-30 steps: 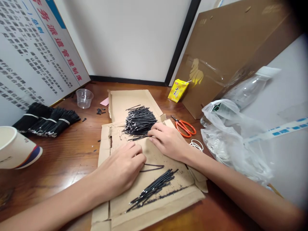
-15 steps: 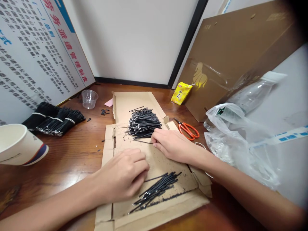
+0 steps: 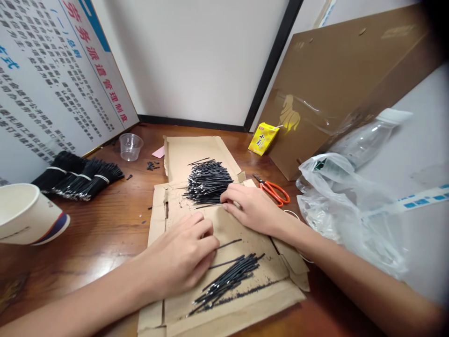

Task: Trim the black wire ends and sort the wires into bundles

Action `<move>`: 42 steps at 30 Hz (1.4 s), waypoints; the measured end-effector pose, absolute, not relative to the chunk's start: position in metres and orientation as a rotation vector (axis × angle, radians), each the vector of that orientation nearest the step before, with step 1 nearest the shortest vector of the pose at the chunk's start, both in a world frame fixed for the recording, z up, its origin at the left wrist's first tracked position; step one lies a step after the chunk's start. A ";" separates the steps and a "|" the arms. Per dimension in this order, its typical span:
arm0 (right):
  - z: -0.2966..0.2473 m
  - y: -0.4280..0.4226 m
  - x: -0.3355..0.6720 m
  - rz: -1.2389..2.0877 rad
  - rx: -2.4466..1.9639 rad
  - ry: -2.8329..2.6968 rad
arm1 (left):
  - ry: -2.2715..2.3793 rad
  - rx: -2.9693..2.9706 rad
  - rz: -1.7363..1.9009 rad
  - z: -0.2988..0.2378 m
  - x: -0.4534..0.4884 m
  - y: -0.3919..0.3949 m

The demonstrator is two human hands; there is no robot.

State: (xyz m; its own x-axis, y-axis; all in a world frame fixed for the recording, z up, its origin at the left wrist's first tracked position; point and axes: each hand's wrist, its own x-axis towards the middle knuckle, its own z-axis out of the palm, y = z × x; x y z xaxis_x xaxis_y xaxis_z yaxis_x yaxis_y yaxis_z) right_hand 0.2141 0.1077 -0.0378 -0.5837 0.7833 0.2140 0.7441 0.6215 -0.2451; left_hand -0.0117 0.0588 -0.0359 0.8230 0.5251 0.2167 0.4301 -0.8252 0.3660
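Observation:
A large pile of short black wires (image 3: pixel 208 180) with shiny ends lies on flattened cardboard (image 3: pixel 192 145). My right hand (image 3: pixel 250 206) is at the pile's lower right edge, thumb and forefinger closed on the end of one thin wire (image 3: pixel 206 206). Lower on the cardboard my left hand (image 3: pixel 191 248) is curled palm down. A single black wire (image 3: pixel 231 243) sticks out to the right from its fingertips, which are partly hidden. Just below and to the right lies a smaller, loose bunch of black wires (image 3: pixel 228 278), among dark crumbs.
Banded black wire bundles (image 3: pixel 79 175), a paper cup (image 3: pixel 31 213) and a clear plastic cup (image 3: pixel 131 147) stand left. Red-handled scissors (image 3: pixel 275 191), a yellow drink carton (image 3: pixel 263 139), a brown box (image 3: pixel 336 84) and a plastic bag (image 3: pixel 343 206) with a bottle (image 3: pixel 372 135) are right.
A wire now shows at my left fingertips, above the smaller bunch. My right hand stays by the large pile, and the wire at its fingertips lies closer along the pile's edge.

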 end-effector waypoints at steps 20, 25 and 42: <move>-0.036 0.104 0.212 0.279 -1.405 -2.589 | 1.079 2.610 0.598 -0.041 -0.013 0.063; -0.021 0.099 0.213 0.607 -1.273 -2.685 | 1.066 2.650 0.564 -0.040 -0.012 0.063; -0.037 0.111 0.215 0.201 -1.435 -2.604 | 0.585 2.704 0.471 -0.033 -0.014 0.057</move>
